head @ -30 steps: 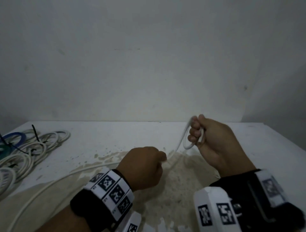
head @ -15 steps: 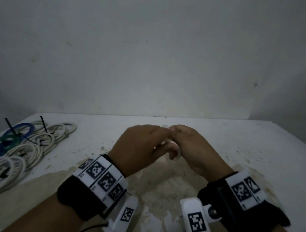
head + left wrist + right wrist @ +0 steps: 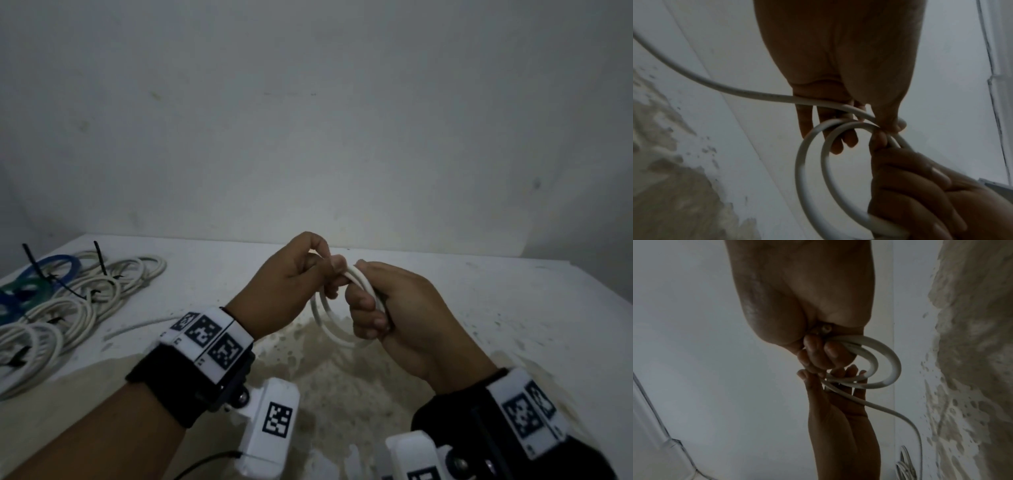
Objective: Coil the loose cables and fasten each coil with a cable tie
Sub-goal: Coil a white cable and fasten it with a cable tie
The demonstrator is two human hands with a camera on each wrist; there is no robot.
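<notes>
A white cable is wound into two small loops above the middle of the table. My right hand grips the right side of these loops with curled fingers. My left hand meets it at the top of the coil and pinches the cable between thumb and fingers. From that pinch the loose tail runs down left onto the table. Both loops hang free below the hands.
A pile of white, blue and green coils lies at the table's left edge, with black cable ties sticking up from them. The tabletop is white with a brown stain below the hands. A plain wall stands behind.
The hands were apart, the right holding one loop. My left hand has brought the cable up to the right hand, and the coil now has two loops.
</notes>
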